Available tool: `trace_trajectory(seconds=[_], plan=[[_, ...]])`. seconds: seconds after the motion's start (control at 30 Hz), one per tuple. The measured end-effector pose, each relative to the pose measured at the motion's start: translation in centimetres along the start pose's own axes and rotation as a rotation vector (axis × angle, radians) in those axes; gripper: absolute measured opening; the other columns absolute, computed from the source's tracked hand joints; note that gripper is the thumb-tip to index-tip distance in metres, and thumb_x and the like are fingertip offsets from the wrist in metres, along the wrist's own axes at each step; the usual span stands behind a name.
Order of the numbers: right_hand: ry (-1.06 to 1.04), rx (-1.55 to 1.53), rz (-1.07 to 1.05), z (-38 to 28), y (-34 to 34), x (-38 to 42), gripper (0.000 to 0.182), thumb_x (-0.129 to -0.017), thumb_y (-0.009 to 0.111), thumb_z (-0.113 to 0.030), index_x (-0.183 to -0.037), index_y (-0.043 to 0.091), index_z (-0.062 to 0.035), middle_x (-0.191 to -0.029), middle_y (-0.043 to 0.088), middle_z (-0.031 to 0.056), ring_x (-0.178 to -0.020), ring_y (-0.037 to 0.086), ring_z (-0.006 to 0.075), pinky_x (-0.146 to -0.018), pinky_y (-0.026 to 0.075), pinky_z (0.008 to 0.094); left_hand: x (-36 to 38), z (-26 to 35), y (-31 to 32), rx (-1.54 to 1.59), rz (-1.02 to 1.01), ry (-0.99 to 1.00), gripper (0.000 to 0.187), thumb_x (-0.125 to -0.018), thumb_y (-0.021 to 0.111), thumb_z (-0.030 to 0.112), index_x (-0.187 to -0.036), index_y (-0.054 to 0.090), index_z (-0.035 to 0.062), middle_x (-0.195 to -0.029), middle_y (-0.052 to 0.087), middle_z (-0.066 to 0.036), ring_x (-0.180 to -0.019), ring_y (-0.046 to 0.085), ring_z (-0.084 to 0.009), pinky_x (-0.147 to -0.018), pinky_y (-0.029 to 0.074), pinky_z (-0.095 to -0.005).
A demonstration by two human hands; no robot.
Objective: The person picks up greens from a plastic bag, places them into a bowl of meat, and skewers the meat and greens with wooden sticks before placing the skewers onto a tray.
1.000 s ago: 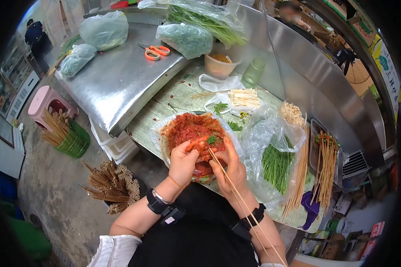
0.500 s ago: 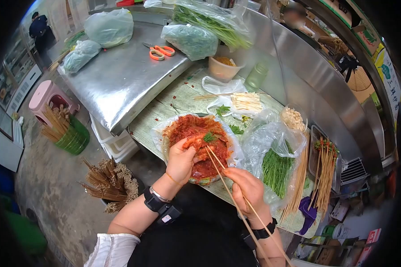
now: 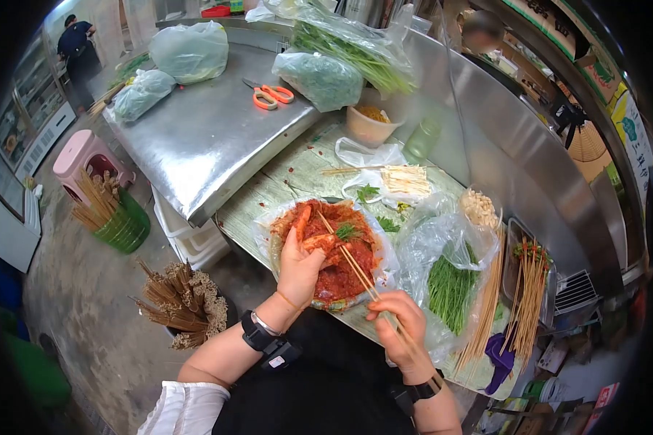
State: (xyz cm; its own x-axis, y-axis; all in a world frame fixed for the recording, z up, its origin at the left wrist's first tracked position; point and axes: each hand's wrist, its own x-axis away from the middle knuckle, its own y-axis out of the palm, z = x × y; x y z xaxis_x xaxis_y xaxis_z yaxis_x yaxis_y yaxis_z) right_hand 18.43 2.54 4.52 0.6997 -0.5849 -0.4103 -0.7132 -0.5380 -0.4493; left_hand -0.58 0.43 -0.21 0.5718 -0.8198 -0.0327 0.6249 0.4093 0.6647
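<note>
My left hand (image 3: 297,274) is over a bowl lined with clear plastic (image 3: 388,261), its sauce-smeared fingers pinching a piece of red marinated meat (image 3: 335,254). A green herb sprig (image 3: 347,231) lies at the pinched piece. More meat in thick red sauce (image 3: 337,286) fills the bowl. Lower right, my right hand (image 3: 399,328) is closed around thin bamboo skewers (image 3: 358,270), which slant up to the left into the meat. One skewer tip shows beyond the left fingers.
Right of the bowl lie a bag of green herbs (image 3: 450,290), loose skewers (image 3: 484,319) and a tray with filled skewers (image 3: 527,279). Enoki mushrooms (image 3: 405,179) lie behind. Orange scissors (image 3: 272,96) rest on the steel surface (image 3: 196,145). A person (image 3: 76,43) stands far left.
My right hand has drawn down toward me with the skewers. A skewer tip now shows past my left fingers, which have stretched straighter. The whole view has shifted slightly.
</note>
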Motion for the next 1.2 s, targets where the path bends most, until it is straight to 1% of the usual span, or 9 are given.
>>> trace_trajectory(seconds=[0.1,0.3,0.53,0.63,0.73,0.77,0.8,0.97,1.2], plan=[[0.212,-0.402,0.223,1.1,0.4,1.3,0.022,-0.088,0.054,-0.012,-0.106,0.051,0.0003,-0.09,0.061,0.0114,-0.071,0.059,0.0152,-0.069,0.048,0.0279,-0.2,-0.1,-0.3,-0.007,-0.029,-0.062,0.053,-0.086,0.046,-0.003,-0.135,0.028,0.0085,-0.112,0.055,-0.009,-0.1,0.059,-0.023,-0.08,0.053,-0.0342],[0.312,-0.591,0.273,1.1,-0.1,1.4,0.036,-0.088,0.055,-0.011,-0.117,0.038,-0.0007,-0.091,0.061,0.0144,-0.071,0.059,0.0158,-0.071,0.048,0.0288,-0.4,0.5,-0.5,0.008,-0.086,-0.022,0.053,-0.085,0.048,-0.005,-0.133,0.031,0.0067,-0.114,0.053,-0.008,-0.1,0.057,-0.0185,-0.082,0.053,-0.0342],[0.313,-0.566,0.366,1.0,0.9,0.4,0.035,-0.087,0.057,-0.013,-0.116,0.041,-0.001,-0.086,0.061,0.0145,-0.067,0.058,0.0169,-0.067,0.049,0.0298,0.1,0.4,-0.9,-0.076,-0.047,0.005,0.052,-0.083,0.049,-0.003,-0.131,0.034,0.005,-0.113,0.053,-0.008,-0.098,0.057,-0.0171,-0.08,0.053,-0.034],[0.254,-0.647,0.352,1.6,-1.1,1.8,0.022,-0.089,0.052,-0.015,-0.104,0.052,0.0011,-0.086,0.063,0.015,-0.069,0.06,0.0176,-0.07,0.049,0.0303,-0.9,0.7,-0.2,-0.103,-0.031,0.099,0.044,-0.082,0.051,0.001,-0.124,0.041,0.002,-0.119,0.049,-0.01,-0.105,0.053,-0.0192,-0.084,0.051,-0.0307],[0.419,-0.74,0.432,1.0,-4.5,3.4,0.026,-0.091,0.051,-0.018,-0.105,0.053,0.0035,-0.09,0.062,0.0157,-0.076,0.061,0.0202,-0.073,0.049,0.0315,-0.2,0.8,0.2,-0.121,-0.058,0.061,0.053,-0.088,0.053,0.02,-0.135,0.03,0.0106,-0.126,0.046,-0.012,-0.108,0.053,-0.0235,-0.086,0.048,-0.0341],[0.407,-0.706,0.497,1.0,-5.9,4.5,0.026,-0.091,0.051,-0.018,-0.105,0.053,0.0035,-0.09,0.062,0.0157,-0.076,0.061,0.0202,-0.073,0.049,0.0315,-0.2,1.0,-0.2,-0.145,-0.102,-0.05,0.056,-0.09,0.05,0.027,-0.138,0.026,0.0122,-0.129,0.044,-0.012,-0.111,0.052,-0.0248,-0.085,0.047,-0.035],[0.346,-0.746,0.599,1.1,-7.0,5.3,0.026,-0.09,0.051,-0.018,-0.105,0.053,0.0035,-0.091,0.062,0.0159,-0.078,0.061,0.0206,-0.074,0.049,0.0319,0.2,1.3,0.1,-0.093,-0.196,-0.005,0.054,-0.091,0.045,0.025,-0.139,0.024,0.0115,-0.131,0.043,-0.013,-0.112,0.051,-0.0246,-0.086,0.047,-0.0343],[0.084,-0.608,1.091,3.6,-16.9,8.3,0.035,-0.093,0.043,-0.022,-0.119,0.046,0.0014,-0.109,0.057,0.0136,-0.095,0.058,0.0195,-0.085,0.047,0.0326,-0.1,1.0,0.0,-0.309,-0.116,0.199,0.052,-0.088,0.04,0.006,-0.138,0.027,0.0071,-0.132,0.041,-0.012,-0.116,0.049,-0.025,-0.094,0.043,-0.0341],[0.139,-0.701,1.52,15.0,-31.5,9.4,0.031,-0.095,0.037,-0.022,-0.12,0.046,-0.0067,-0.123,0.049,0.013,-0.109,0.051,0.0223,-0.091,0.043,0.0328,-0.5,0.1,-2.1,-0.437,-0.145,0.235,0.048,-0.088,0.039,0.003,-0.135,0.028,0.001,-0.132,0.04,-0.014,-0.117,0.046,-0.0253,-0.097,0.041,-0.0365]])
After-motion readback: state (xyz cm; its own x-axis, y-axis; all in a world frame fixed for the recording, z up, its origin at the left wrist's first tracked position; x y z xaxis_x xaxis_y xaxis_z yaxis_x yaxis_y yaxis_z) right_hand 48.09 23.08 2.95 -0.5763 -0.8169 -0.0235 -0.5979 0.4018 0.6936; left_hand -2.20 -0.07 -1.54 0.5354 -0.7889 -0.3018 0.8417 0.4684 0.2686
